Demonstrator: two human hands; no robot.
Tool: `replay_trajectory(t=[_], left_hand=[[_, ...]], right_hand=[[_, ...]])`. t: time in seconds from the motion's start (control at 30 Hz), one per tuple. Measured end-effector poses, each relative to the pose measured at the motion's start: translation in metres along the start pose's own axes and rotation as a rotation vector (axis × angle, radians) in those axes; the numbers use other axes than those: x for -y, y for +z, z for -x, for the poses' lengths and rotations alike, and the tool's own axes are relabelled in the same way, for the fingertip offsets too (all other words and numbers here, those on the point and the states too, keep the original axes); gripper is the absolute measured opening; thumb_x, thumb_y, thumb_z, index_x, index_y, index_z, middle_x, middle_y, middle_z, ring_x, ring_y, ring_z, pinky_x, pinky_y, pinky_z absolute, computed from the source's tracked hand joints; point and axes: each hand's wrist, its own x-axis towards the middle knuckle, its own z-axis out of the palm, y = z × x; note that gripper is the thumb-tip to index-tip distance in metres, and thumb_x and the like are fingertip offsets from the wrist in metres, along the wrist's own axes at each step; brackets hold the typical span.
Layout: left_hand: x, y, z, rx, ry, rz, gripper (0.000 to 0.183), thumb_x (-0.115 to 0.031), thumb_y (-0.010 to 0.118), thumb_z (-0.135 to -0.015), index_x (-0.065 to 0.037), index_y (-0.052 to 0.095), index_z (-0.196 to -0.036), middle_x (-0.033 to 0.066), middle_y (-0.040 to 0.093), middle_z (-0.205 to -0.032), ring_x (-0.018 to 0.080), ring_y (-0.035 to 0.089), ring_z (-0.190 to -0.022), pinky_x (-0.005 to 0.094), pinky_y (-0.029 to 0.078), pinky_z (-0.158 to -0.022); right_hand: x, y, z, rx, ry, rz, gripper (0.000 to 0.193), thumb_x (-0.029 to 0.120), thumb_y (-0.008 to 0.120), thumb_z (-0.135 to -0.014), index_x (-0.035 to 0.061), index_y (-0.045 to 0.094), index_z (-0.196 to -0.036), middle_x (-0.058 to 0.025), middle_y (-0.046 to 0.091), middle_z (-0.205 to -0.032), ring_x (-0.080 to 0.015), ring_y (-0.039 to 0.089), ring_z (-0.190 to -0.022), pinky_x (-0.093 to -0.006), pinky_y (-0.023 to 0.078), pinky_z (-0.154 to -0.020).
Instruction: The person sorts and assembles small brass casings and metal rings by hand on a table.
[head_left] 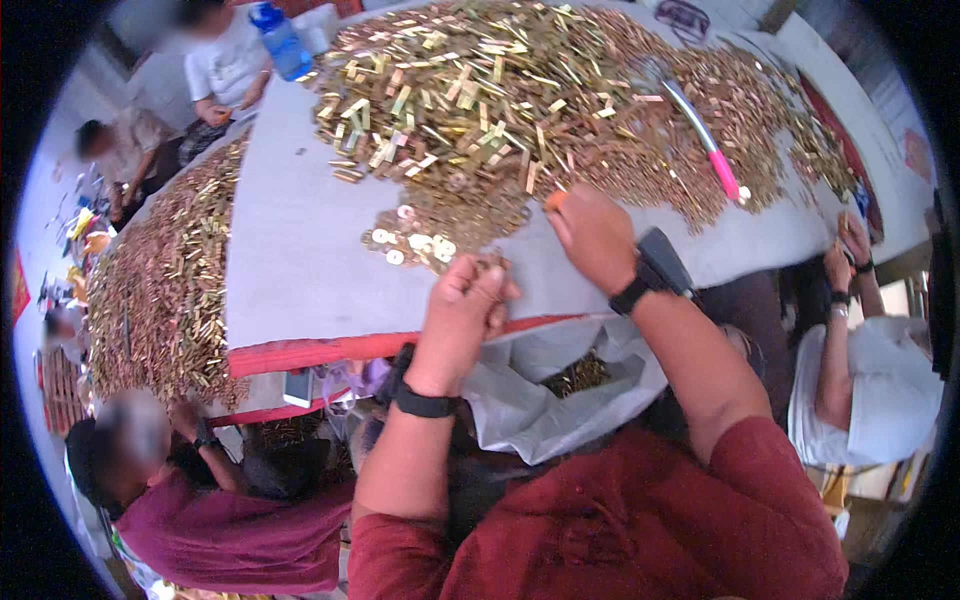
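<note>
My left hand [468,300] is closed above the table's near edge. Small brass-coloured pieces show at its fingertips, but their exact shape cannot be made out. Just beyond it lies a cluster of shiny round metal discs [425,243], some with holes. My right hand [597,238] is closed round a small tool with an orange handle [556,200], mostly hidden by the fingers. A thin tip seems to point from it toward the big heap of brass pieces [450,100]. These pieces are mostly flat bars and strips, with smaller bits to the right.
A dark phone-like slab [664,258] lies by my right wrist. A pink-handled tool [722,172] rests on the heap. Below the red table edge [400,348] hangs a pale plastic bag [520,405] holding metal pieces. A blue bottle [280,42] stands far left. Other people sit around both tables.
</note>
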Motion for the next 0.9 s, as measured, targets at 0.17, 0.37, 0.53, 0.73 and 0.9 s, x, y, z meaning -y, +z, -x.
replay_trajectory(t=[0.17, 0.37, 0.53, 0.73, 0.9], left_hand=[[0.008, 0.003, 0.004, 0.057, 0.007, -0.045, 0.013, -0.021, 0.055, -0.097, -0.009, 0.055, -0.102, 0.0005, 0.061, -0.080, 0.0042, 0.044, -0.054, 0.0187, 0.034, -0.046], [0.016, 0.007, 0.005, 0.099, 0.059, -0.060, 0.014, -0.020, 0.056, -0.098, -0.007, 0.054, -0.103, 0.0007, 0.061, -0.081, 0.0040, 0.043, -0.053, 0.0192, 0.034, -0.045], [0.014, 0.004, 0.000, 0.078, 0.056, -0.129, 0.014, -0.020, 0.057, -0.097, -0.008, 0.055, -0.103, 0.0005, 0.061, -0.080, 0.0040, 0.044, -0.053, 0.0188, 0.036, -0.047], [0.005, -0.001, 0.001, 0.038, 0.056, -0.160, 0.011, -0.019, 0.056, -0.097, -0.009, 0.057, -0.101, -0.0007, 0.062, -0.078, 0.0040, 0.046, -0.054, 0.0183, 0.036, -0.046], [0.005, 0.005, 0.001, 0.042, 0.049, -0.119, 0.009, -0.014, 0.056, -0.096, -0.006, 0.057, -0.097, 0.0000, 0.061, -0.075, 0.0043, 0.046, -0.052, 0.0192, 0.036, -0.047]], right_hand=[[0.015, -0.021, 0.014, 0.087, 0.057, -0.094, 0.019, 0.018, 0.067, -0.081, 0.0104, 0.059, -0.096, -0.0121, 0.060, -0.085, -0.0333, 0.060, -0.082, -0.0446, 0.048, -0.070], [0.010, -0.018, 0.014, 0.082, 0.052, -0.001, 0.016, 0.018, 0.067, -0.081, 0.0079, 0.060, -0.091, -0.0140, 0.061, -0.085, -0.0342, 0.061, -0.084, -0.0455, 0.048, -0.070], [0.010, -0.017, 0.011, 0.149, 0.031, 0.148, 0.012, 0.014, 0.063, -0.081, 0.0079, 0.058, -0.091, -0.0141, 0.060, -0.084, -0.0348, 0.060, -0.083, -0.0457, 0.048, -0.070], [0.005, -0.003, -0.002, 0.129, -0.003, 0.083, 0.020, 0.014, 0.062, -0.082, 0.0086, 0.057, -0.101, -0.0138, 0.061, -0.089, -0.0341, 0.060, -0.086, -0.0451, 0.048, -0.074], [0.006, -0.015, 0.009, 0.137, -0.083, 0.059, 0.015, 0.013, 0.062, -0.083, 0.0071, 0.060, -0.096, -0.0136, 0.062, -0.088, -0.0338, 0.060, -0.086, -0.0453, 0.048, -0.074]])
